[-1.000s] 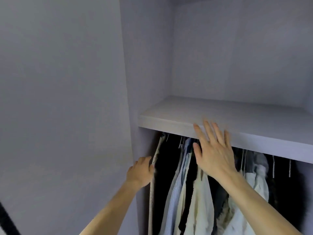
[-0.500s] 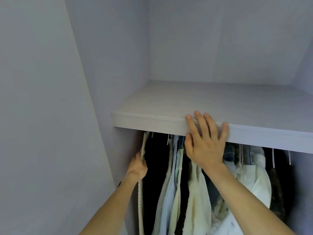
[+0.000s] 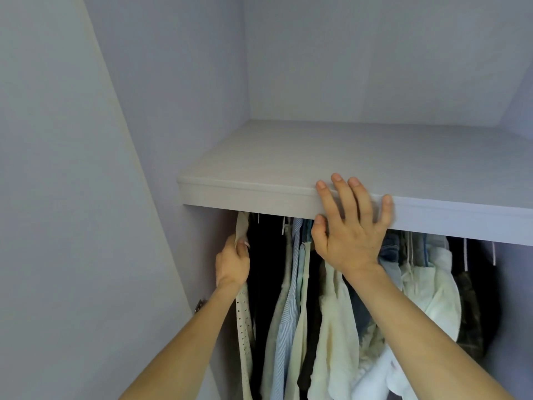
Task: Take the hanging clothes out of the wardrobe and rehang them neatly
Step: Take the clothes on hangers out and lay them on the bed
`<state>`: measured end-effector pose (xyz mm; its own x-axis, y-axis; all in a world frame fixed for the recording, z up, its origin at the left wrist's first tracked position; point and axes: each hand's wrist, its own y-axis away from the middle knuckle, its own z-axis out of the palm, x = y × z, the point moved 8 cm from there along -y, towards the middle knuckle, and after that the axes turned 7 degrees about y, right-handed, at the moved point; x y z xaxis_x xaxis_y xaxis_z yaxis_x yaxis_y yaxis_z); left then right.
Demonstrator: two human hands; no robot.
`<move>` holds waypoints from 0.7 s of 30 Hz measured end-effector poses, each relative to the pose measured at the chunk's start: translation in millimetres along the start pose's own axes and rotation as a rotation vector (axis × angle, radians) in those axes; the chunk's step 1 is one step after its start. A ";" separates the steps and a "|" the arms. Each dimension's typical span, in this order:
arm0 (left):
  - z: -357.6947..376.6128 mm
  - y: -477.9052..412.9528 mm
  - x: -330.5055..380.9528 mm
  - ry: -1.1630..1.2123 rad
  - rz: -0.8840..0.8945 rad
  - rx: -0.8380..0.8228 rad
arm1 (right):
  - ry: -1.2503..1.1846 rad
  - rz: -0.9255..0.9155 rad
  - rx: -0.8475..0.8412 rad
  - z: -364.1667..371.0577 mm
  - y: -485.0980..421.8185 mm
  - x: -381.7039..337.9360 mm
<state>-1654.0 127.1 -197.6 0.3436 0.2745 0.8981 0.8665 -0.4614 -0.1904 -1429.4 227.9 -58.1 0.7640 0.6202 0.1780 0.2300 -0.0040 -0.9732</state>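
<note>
under a pale shelf (image 3: 259, 197) across the middle of the frame, a crowded row of hanging clothes (image 3: 291, 313) in the lower half, tops hidden behind the shelf's front edge, rail out of sight. from left to right: a cream eyelet garment (image 3: 243, 327) close to the side wall (image 3: 202, 241), something black (image 3: 265, 269), a blue striped shirt (image 3: 284, 321), a pale cream piece (image 3: 334, 327), denim (image 3: 389, 251), a white fluffy piece (image 3: 432, 293) and a dark piece (image 3: 470, 313) at the lower right. thin hanger hooks (image 3: 465, 252) just below the shelf on the right. a small metal hinge (image 3: 199, 306) low on the side wall, a pale door panel (image 3: 57, 197) filling the left of the frame. grips the upper part of the cream eyelet garment with the left hand (image 3: 232, 262), fingers curled round the fabric just below the shelf. presses the right hand (image 3: 350, 235) flat against the shelf's front edge, fingers straight and spread, fingertips over the top lip, thumb at the lower edge; blocks the tops of the middle garments with palm and forearm. against half a second ago, much the same pose, same garment in the left hand, same edge under the right. against a second ago, left hand higher on the garment and now closed on it, then only beside its edge.
</note>
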 end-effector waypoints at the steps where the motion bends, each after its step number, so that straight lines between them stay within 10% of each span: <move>1: -3.8 1.0 0.3 -0.003 0.022 0.022 | 0.002 0.003 -0.003 -0.1 0.0 -0.1; 21: -56.5 98.7 -45.9 0.064 0.086 0.064 | -0.218 0.042 -0.328 -19.0 5.2 -14.7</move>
<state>-1604.7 21.3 -235.2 0.3960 0.1811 0.9002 0.8566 -0.4261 -0.2911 -1427.9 203.8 -63.0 0.6391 0.7660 0.0694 0.4086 -0.2617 -0.8744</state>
